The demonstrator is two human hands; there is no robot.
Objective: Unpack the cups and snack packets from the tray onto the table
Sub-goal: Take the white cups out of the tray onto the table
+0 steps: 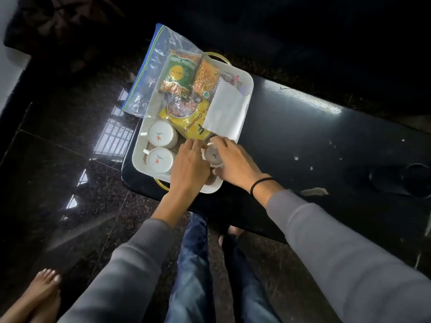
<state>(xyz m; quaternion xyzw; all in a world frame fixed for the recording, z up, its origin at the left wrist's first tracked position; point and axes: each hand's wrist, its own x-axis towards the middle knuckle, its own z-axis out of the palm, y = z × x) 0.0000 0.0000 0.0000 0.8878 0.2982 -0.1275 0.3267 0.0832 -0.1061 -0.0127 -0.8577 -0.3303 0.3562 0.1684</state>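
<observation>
A white tray with gold handles sits at the left end of a dark table. Two white cups lie upside down in its near left part, one behind the other. A third upturned cup is near the tray's front right; my right hand is closed around it. My left hand rests beside that cup, fingers touching it. Snack packets fill the far half: a green one, an orange one and a yellow one. A white napkin covers part of them.
A clear zip bag hangs over the tray's far left edge, past the table end. A black cup-like object lies on the table at far right. My jeans and bare feet, plus another person's foot, are on the dark floor.
</observation>
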